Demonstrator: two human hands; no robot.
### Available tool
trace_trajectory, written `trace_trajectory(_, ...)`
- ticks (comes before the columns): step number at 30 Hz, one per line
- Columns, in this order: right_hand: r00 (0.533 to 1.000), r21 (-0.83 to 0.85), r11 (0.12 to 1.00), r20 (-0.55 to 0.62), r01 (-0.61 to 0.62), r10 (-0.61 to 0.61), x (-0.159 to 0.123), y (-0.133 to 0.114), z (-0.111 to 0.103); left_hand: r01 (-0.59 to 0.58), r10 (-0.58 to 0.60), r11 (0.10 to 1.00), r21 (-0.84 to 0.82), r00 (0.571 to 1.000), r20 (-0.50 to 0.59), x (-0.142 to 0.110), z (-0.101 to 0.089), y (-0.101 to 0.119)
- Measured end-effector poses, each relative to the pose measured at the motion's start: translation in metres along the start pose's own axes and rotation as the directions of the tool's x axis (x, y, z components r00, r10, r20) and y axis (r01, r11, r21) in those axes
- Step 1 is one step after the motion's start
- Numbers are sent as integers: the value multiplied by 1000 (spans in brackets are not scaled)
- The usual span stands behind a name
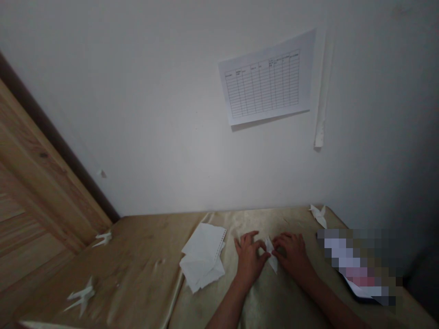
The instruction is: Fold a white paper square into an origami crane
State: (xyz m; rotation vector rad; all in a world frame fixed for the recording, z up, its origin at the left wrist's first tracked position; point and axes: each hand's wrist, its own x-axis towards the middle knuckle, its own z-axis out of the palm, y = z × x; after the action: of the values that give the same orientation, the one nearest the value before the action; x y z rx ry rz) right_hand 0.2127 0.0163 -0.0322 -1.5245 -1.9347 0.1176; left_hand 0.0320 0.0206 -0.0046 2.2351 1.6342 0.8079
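Note:
A small folded white paper piece [271,257] lies on a beige cloth [260,297] spread over the wooden table [137,256]. My left hand [249,259] and my right hand [292,255] rest on the cloth on either side of the piece, fingers curled in and pinching its edges. A loose stack of white paper sheets [203,257] lies just left of my left hand.
Folded paper birds sit about: one at the back right corner [318,214], one at the far left [103,238], one at the front left [81,297]. A printed table sheet [267,82] hangs on the wall. A wooden door [30,201] stands at left. A blurred-out object [360,267] lies at right.

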Motion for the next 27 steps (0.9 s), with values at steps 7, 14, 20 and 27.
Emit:
trace_trajectory(7,988,9,990,64,140,-141,-2,-2,-8,8,-8,1000,7,1000,27,0,-3,1)
trace_trajectory(14,985,31,987,50,161,-162,-3,-4,-13,-55,55,999,-2,997,54,-5,-10,2)
trace_trajectory(20,975,63,974,33,219,-221,-3,-3,-18,-86,84,996,35,994,76,-5,-14,0)
trace_trajectory(27,966,46,966,37,255,-257,-3,-1,-18,-149,144,986,78,987,72,-6,-15,0)
